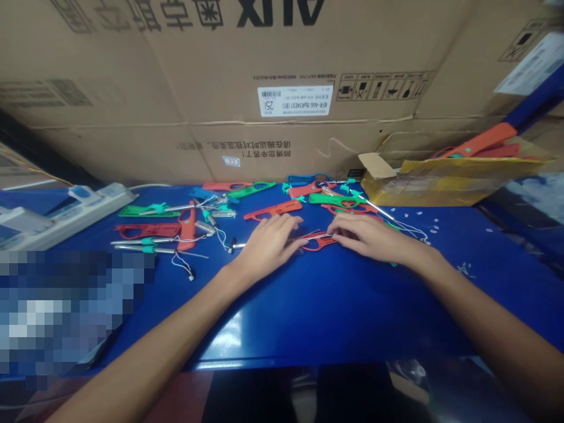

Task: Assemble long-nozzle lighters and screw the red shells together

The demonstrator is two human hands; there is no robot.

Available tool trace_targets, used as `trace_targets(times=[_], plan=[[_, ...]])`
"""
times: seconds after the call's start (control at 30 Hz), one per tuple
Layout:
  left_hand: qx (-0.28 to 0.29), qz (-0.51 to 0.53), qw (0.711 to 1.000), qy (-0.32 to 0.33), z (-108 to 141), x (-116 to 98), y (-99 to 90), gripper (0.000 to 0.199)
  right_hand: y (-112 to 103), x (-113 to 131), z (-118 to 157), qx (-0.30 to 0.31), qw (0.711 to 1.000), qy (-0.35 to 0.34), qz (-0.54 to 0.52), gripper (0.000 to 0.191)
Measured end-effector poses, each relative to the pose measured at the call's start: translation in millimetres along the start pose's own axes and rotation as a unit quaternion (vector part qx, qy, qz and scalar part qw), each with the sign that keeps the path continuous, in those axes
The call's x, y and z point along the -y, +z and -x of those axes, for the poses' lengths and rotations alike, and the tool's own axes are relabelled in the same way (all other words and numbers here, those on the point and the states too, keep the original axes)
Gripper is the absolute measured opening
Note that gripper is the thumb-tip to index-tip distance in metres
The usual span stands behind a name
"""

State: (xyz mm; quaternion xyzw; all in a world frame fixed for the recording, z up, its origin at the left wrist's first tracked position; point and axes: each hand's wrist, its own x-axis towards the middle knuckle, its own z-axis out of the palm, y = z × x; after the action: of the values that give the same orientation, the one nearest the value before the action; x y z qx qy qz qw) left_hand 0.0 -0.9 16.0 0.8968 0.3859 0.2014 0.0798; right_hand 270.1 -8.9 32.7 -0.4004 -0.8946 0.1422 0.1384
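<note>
Centrally, the right hand (365, 236) pinches a thin wire (319, 236) over a red shell (326, 241); the left hand (271, 245) meets the wire, whether gripping I cannot tell. Beyond come a green shell (337, 201), a taped box (445, 185) at right, and a carton (176, 88) across the top.

At least three green casings (253, 189), one power strip (103, 201).

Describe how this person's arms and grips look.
The left grip and right grip are ordinary human hands, ungloved. No watch, bracelet or cable shows on them. The left forearm and right forearm are bare, without sleeves or markings in view.
</note>
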Motion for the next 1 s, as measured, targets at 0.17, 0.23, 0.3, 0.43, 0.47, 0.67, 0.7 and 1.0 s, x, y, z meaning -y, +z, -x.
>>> trace_targets(times=[0.17, 0.23, 0.3, 0.43, 0.47, 0.67, 0.7, 1.0], plan=[[-0.006, -0.003, 1.0, 0.006, -4.3, -5.2, 5.5, 0.033, -0.9, 1.9, -1.0, 0.002, 1.0, -0.002, -0.006, 0.021], [0.0, -0.011, 1.0, 0.003, -5.4, -6.8, 4.8, 0.027, -1.4, 2.1, -1.2, 0.0, 1.0, 0.0, -0.013, 0.021], [0.002, -0.018, 1.0, 0.004, -5.9, -8.2, 4.1, 0.021, -1.9, 2.5, -1.1, -0.002, 1.0, 0.0, -0.022, 0.021], [-0.009, -0.024, 1.0, 0.006, -5.8, -8.5, 4.3, 0.014, -2.7, 4.2, -0.7, -0.002, 0.999, -0.002, -0.033, 0.021], [-0.01, -0.025, 1.0, 0.009, -5.7, -8.2, 4.6, 0.014, -2.6, 4.7, -0.8, -0.001, 0.999, -0.003, -0.034, 0.021], [-0.026, -0.043, 0.998, 0.032, -6.3, -4.9, 6.6, 0.016, -1.5, 4.6, -2.1, -0.002, 0.999, -0.012, -0.033, 0.022], [-0.03, -0.045, 0.998, 0.036, -6.3, -4.3, 7.1, 0.017, -1.5, 4.4, -2.3, -0.002, 0.999, -0.013, -0.034, 0.022], [-0.064, -0.037, 0.997, 0.033, -5.3, -3.2, 5.6, 0.02, -5.1, 6.6, -1.8, -0.003, 0.998, -0.036, -0.053, 0.027]])
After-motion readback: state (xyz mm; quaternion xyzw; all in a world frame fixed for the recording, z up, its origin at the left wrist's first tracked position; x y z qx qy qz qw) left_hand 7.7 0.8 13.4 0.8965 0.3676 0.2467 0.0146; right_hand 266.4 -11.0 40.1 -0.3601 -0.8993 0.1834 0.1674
